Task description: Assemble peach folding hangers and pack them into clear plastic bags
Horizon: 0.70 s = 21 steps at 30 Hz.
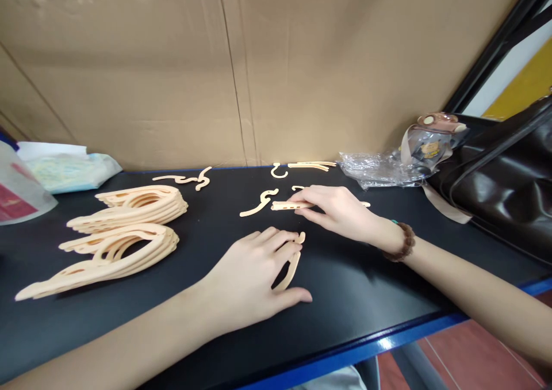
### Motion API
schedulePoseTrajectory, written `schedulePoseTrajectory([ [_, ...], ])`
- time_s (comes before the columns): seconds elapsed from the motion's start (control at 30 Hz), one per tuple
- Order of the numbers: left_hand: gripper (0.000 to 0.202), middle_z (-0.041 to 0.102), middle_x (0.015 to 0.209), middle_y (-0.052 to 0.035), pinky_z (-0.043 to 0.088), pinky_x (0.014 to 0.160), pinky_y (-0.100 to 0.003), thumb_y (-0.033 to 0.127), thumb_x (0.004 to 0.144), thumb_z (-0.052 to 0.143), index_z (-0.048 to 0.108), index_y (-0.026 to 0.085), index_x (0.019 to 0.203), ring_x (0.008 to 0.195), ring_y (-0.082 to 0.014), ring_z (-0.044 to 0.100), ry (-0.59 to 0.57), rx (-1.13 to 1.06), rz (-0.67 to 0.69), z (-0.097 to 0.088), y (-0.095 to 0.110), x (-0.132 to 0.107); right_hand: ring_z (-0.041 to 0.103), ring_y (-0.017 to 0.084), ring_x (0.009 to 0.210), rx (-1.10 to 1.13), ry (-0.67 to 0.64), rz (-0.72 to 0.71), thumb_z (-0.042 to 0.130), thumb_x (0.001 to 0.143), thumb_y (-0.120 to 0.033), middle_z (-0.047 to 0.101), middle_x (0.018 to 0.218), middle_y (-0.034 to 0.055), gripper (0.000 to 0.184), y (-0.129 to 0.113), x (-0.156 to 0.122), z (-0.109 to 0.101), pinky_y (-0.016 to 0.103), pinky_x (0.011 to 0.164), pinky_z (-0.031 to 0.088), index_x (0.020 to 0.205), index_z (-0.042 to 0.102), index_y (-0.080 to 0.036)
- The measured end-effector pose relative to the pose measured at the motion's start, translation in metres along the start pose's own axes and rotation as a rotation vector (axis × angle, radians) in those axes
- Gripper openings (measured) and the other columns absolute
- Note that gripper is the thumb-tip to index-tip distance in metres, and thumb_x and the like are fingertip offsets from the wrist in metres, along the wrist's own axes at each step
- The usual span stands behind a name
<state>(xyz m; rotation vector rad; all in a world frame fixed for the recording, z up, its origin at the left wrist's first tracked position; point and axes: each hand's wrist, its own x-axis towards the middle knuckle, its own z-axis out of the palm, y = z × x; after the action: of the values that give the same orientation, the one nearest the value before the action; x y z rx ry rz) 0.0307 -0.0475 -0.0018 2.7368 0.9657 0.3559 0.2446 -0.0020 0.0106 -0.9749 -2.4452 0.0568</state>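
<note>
Left hand [254,275] palm-down, grip open, fingertips on curved piece [292,269]; right hand [340,211] grip pinching slotted strip [284,206].

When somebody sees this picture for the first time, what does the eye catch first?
Two bare hands at the middle of the black table: the left hand rests on a curved cream piece, the right hand pinches a straight slotted strip. At the left lie two stacks of larger curved cream pieces.
</note>
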Motion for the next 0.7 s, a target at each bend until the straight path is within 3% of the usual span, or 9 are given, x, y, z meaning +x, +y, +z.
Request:
schedulePoseTrajectory([
  [0.1,0.031,0.067,0.112,-0.0073,0.049,0.086,-0.035,0.028,0.09,0.045,0.061,0.022,0.117,0.1,-0.024,0.062,0.015,0.041,-0.079,0.0,-0.006,0.0,0.063,0.015,0.085,-0.002,-0.006,0.025,0.05,0.095,-0.032,0.068,0.096,0.0038,0.022,0.001,0.0,0.0,0.024,0.075,0.045,0.107,0.062,-0.019],
  [0.2,0.036,0.067,0.108,-0.0064,0.05,0.082,-0.033,0.017,0.089,0.037,0.058,0.023,0.118,0.094,-0.0218,0.064,0.046,0.027,-0.153,-0.004,-0.017,0.002,0.064,0.016,0.09,0.012,-0.003,0.05,0.052,0.094,-0.036,0.069,0.1,0.0044,0.028,0.002,-0.001,0.0,0.025,0.078,0.046,0.114,0.06,-0.019],
  [0.4,0.034,0.065,0.112,-0.0037,0.044,0.074,-0.03,0.024,0.094,0.028,0.058,0.025,0.111,0.093,-0.0221,0.063,0.109,0.002,-0.253,-0.009,-0.034,0.006,0.063,0.015,0.089,0.118,-0.014,0.043,0.048,0.094,-0.022,0.067,0.1,0.0035,0.016,0.001,0.001,0.003,0.026,0.08,0.045,0.105,0.058,-0.018],
  [0.47,0.033,0.068,0.098,-0.0017,0.04,0.066,-0.028,0.03,0.096,0.026,0.058,0.026,0.105,0.082,-0.021,0.064,0.141,-0.011,-0.341,-0.01,-0.036,0.007,0.062,0.013,0.085,0.218,-0.025,0.05,0.048,0.093,-0.019,0.066,0.097,0.0022,0.013,0.0,0.002,0.005,0.025,0.079,0.046,0.102,0.056,-0.018],
  [0.57,0.039,0.062,0.067,0.0006,0.031,0.055,-0.026,0.047,0.096,0.028,0.055,0.024,0.081,0.064,-0.0203,0.059,0.165,0.04,-0.439,-0.014,-0.035,0.009,0.061,0.012,0.082,0.356,-0.058,0.064,0.054,0.09,-0.02,0.065,0.094,0.0004,0.009,0.001,0.003,0.008,0.024,0.076,0.045,0.099,0.056,-0.018],
  [0.7,0.041,0.058,0.065,0.0008,0.028,0.055,-0.026,0.052,0.095,0.029,0.043,0.022,0.07,0.06,-0.0182,0.055,0.136,0.088,-0.35,-0.017,-0.032,0.009,0.061,0.011,0.08,0.529,-0.152,0.112,0.061,0.088,-0.029,0.066,0.088,-0.0006,0.015,0.003,0.002,0.01,0.022,0.072,0.045,0.097,0.059,-0.017],
])
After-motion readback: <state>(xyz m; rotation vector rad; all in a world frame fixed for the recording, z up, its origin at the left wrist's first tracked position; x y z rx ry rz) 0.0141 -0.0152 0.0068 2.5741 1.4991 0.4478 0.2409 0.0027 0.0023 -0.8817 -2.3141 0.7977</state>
